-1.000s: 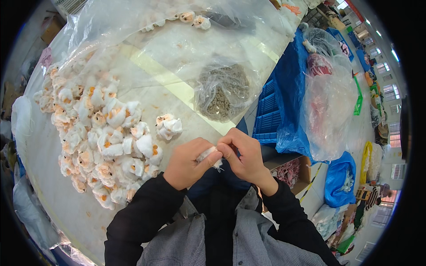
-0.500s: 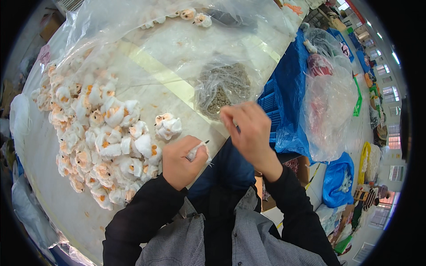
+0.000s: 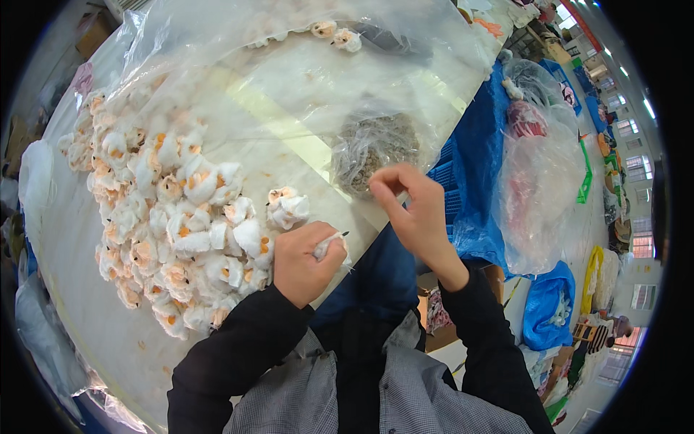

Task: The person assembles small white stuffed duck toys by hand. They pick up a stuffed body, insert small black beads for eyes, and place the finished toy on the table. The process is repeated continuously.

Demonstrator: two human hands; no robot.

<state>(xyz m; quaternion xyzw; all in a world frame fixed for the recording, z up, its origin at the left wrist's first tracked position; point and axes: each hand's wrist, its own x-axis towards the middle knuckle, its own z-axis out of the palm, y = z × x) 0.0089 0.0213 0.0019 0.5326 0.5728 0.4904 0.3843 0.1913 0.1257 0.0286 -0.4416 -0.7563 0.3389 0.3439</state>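
head camera, and we're down at the table (image 3: 72,304): the left hand (image 3: 307,262) is clenched round a fluffy white plush piece (image 3: 325,248), close by the table edge, with a dark tip (image 3: 345,233) poking out above the thumb. most of that piece is buried in the fist, so its full shape is anyone's guess. over to the right hand (image 3: 410,210), fingers curled, thumb and forefinger close together at the near rim of a clear bag (image 3: 376,148) full of small grey-brown bits; whether it pinches anything, or even touches the plastic, i cannot tell. between fist and bag, a little way up the table, sits a lone fluffy toy (image 3: 288,208), and left of it sprawls a big heap (image 3: 184,224) of white and peach ones with orange patches.

handling report: the held piece looks feather-light, soft and squashy, hardly slippery, the sort to forgive a firm squeeze. best hold, i'd judge, is round the plump body, leaving the dark tip free (that bit looks stiffer, perhaps easier to bend or pull loose). the bag looks thin, slick and floppy, its load shifty; gathering the plastic at the rim seems the safer grip.
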